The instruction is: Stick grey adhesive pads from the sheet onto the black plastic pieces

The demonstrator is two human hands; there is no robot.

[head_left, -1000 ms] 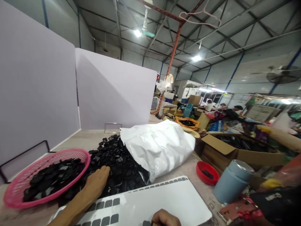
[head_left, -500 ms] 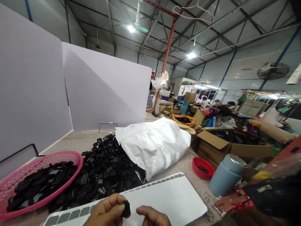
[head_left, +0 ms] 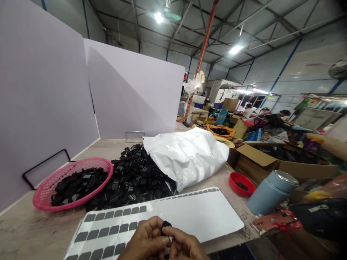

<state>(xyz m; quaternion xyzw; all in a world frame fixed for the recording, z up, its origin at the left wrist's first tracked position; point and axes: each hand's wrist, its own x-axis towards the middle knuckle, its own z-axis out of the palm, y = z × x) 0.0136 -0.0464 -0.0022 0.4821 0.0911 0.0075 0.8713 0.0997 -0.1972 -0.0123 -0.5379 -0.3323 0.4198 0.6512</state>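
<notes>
My left hand (head_left: 145, 241) and my right hand (head_left: 184, 245) meet at the bottom middle, both pinching one small black plastic part (head_left: 165, 226) between the fingertips. They hover over a white sticker sheet (head_left: 195, 216) with rows of grey rectangular stickers (head_left: 108, 231). Behind the sheet lies a heap of the same black parts (head_left: 135, 177), spilling from a white plastic bag (head_left: 189, 155). A pink basket (head_left: 43, 193) at the left holds more of the black parts.
White partition boards (head_left: 130, 94) stand behind and to the left. At the right sit a red dish (head_left: 236, 180), a blue-grey flask (head_left: 271, 193), a red tool (head_left: 273, 221) and an open cardboard box (head_left: 271, 164). People work far back among clutter.
My left hand left the heap with a black part and came to the bottom middle; now both hands grip it. The view tilted down, showing more of the sticker sheet.
</notes>
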